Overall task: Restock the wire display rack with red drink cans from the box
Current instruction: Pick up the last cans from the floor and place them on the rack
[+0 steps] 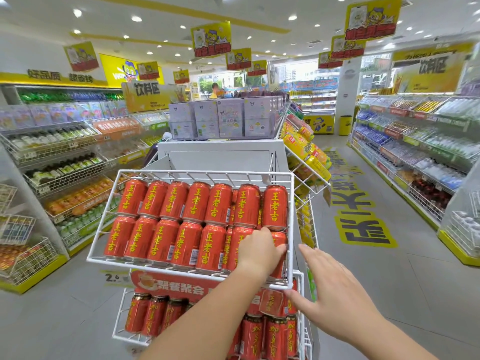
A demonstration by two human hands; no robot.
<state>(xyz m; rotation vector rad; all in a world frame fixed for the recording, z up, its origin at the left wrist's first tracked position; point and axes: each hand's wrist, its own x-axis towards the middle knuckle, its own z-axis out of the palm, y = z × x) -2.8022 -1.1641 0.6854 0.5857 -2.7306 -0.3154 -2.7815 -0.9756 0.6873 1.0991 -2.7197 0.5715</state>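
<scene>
A tilted white wire display rack (pixel 205 174) holds two rows of red drink cans (pixel 187 245) with yellow lettering. My left hand (pixel 255 249) reaches into the lower row at the rack's right end, its fingers curled over a red can (pixel 278 267) in the last slot. My right hand (pixel 335 289) hovers just outside the rack's right front corner, fingers straight and spread, holding nothing. Its thumb is close to the corner wire; I cannot tell if it touches. No box shows in the head view.
Below it, a second wire rack (pixel 118 320) holds darker red cans (pixel 153 315) behind a red sign (pixel 176 284). A side rack of yellow cans (pixel 309 157) juts out on the right. Stocked shelves (pixel 52 162) line both aisles; grey floor (pixel 389 281) lies to the right.
</scene>
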